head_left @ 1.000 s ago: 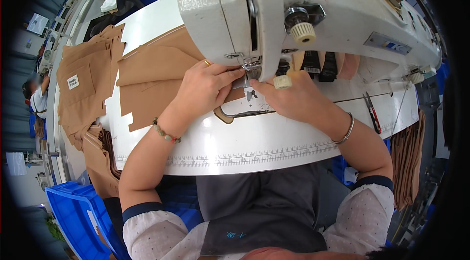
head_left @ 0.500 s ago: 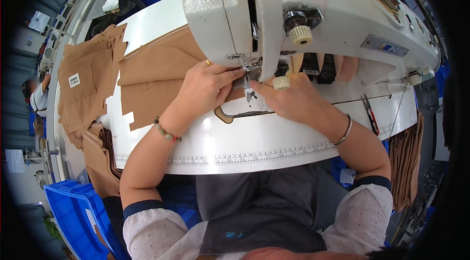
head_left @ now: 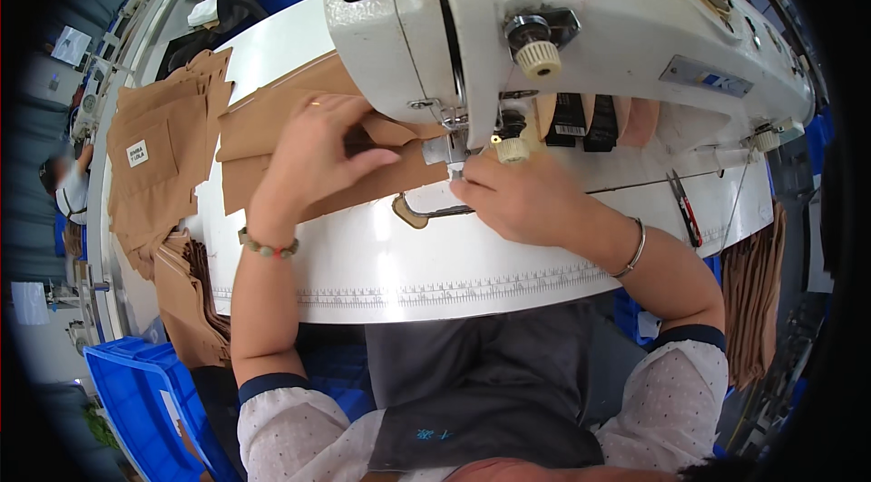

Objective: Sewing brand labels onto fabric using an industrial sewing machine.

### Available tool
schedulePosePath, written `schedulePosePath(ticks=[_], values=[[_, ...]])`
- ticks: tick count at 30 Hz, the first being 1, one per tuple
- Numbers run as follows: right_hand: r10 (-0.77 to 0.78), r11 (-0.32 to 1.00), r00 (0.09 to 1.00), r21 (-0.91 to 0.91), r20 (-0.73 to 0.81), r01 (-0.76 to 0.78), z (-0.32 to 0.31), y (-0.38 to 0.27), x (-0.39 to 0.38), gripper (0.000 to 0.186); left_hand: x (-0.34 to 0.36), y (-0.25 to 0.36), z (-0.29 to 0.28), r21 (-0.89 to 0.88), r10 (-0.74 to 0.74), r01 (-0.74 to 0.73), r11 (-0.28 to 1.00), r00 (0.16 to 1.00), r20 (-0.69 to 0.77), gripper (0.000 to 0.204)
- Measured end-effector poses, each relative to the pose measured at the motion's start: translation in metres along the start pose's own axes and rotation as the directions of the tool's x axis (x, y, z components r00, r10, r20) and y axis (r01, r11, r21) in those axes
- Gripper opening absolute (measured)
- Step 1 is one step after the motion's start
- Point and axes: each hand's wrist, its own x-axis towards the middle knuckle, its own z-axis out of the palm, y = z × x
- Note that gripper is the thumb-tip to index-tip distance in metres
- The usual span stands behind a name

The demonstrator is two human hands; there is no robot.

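Observation:
A white sewing machine (head_left: 562, 37) stands over the table, its needle area above a piece of brown fabric (head_left: 363, 182). My left hand (head_left: 318, 151) rests on that fabric beside a raised fold, thumb spread away from the fingers. Left of the presser foot (head_left: 456, 144) lies a small silvery plate (head_left: 437, 152). Just in front of the foot, my right hand (head_left: 526, 196) has thumb and forefinger pinched together at a small pale bit by the fabric's right edge; what it is I cannot make out.
Stacked brown pieces with a white label (head_left: 136, 152) lie at the left. Red-handled snips (head_left: 688, 210) and black tags (head_left: 569, 119) lie at the right. A blue crate (head_left: 145, 409) stands lower left. More brown pieces (head_left: 753, 300) hang at the right edge. A person (head_left: 73, 178) sits far left.
My left hand has moved left from the needle area and its thumb has spread. My right hand has shifted slightly nearer me, fingers pinched. More of the fabric shows beside the foot.

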Motion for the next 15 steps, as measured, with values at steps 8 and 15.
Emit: schedulePosePath(ticks=[8, 15], values=[[-0.267, 0.927, 0.961, 0.253, -0.073, 0.277, 0.011, -0.024, 0.006, 0.057, -0.059, 0.028, -0.015, 0.319, -0.22, 0.224, 0.921, 0.974, -0.049, 0.034], [-0.184, 0.973, 0.966, 0.174, 0.183, 0.152, 0.004, -0.019, 0.004, 0.054, -0.079, 0.05, -0.022, 0.156, -0.479, 0.457, 0.876, 0.862, 0.167, 0.036]])
